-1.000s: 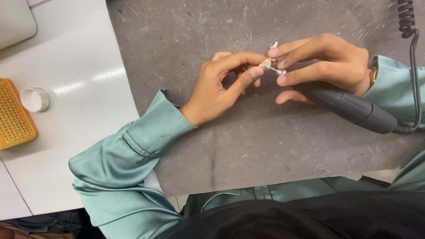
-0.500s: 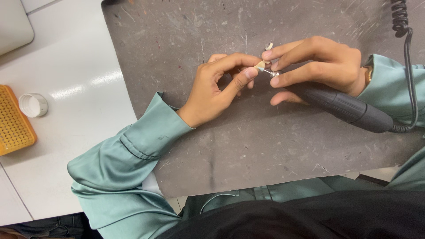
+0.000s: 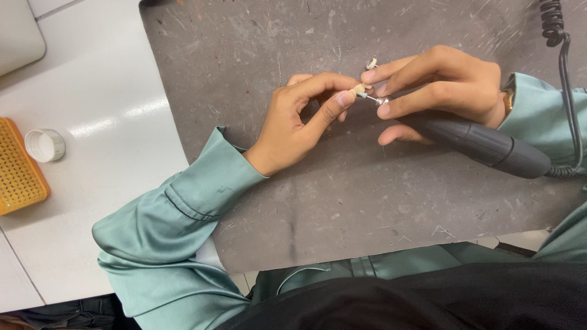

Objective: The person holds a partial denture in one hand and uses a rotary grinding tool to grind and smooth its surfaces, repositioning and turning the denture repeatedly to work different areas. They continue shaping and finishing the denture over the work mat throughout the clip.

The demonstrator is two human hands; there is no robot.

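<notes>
The left hand (image 3: 293, 125) is pinching a tiny cream-coloured piece (image 3: 359, 89) between thumb tip and index fingertip, closed tight on it. It's really small, pale beige, kind of lumpy and tooth-like, but too little to make out more. It sits just up and right of the mat's middle, around 1 o'clock from centre.

The right hand (image 3: 443, 85) is wrapped around a black rotary handpiece (image 3: 489, 145), fingers closed on the front end like a pen. The thin metal shank with a small pale pointed tip (image 3: 364, 96) pokes out at 9 o'clock from the fingers and touches the cream piece. The handpiece body runs off toward 4 o'clock, and a black coiled cord (image 3: 555, 24) goes up at 12 o'clock from its tail.

Both hands hover over a scuffed dark grey work mat (image 3: 306, 208) on a white table (image 3: 104, 128). Way off at 9 o'clock there's a white round cap (image 3: 44, 145) and, just beside it, an orange perforated tray (image 3: 17, 166). Both sleeves are shiny green.
</notes>
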